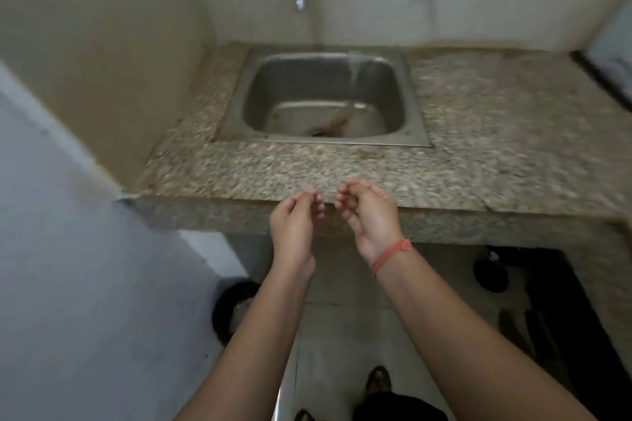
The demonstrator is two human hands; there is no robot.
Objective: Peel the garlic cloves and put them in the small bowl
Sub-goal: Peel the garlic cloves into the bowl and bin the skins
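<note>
Above the front edge of the stone counter (478, 133) I hold both hands side by side, at about the same height. The left hand (294, 219) and the right hand (369, 215) have their fingers loosely curled, with the fingertips turned toward each other and a small gap between them. I see nothing held in either hand, though the picture is blurred there.

The garlic cloves and the small bowl are not in view at all. So I cannot say which way they lie from my hands, how a clove's long axis is turned, or which hand is nearer to them. The counter surface I can see carries no garlic and no bowl.

What does lie straight ahead of the hands is the steel sink (415, 106), set into the counter and well apart from my fingertips. A stream of water (355, 75) seems to fall into its right half, so the right hand looks a little closer to it.

My judgement is that the peeling is not under way at this moment, and that the garlic must first be found outside this view.
</note>
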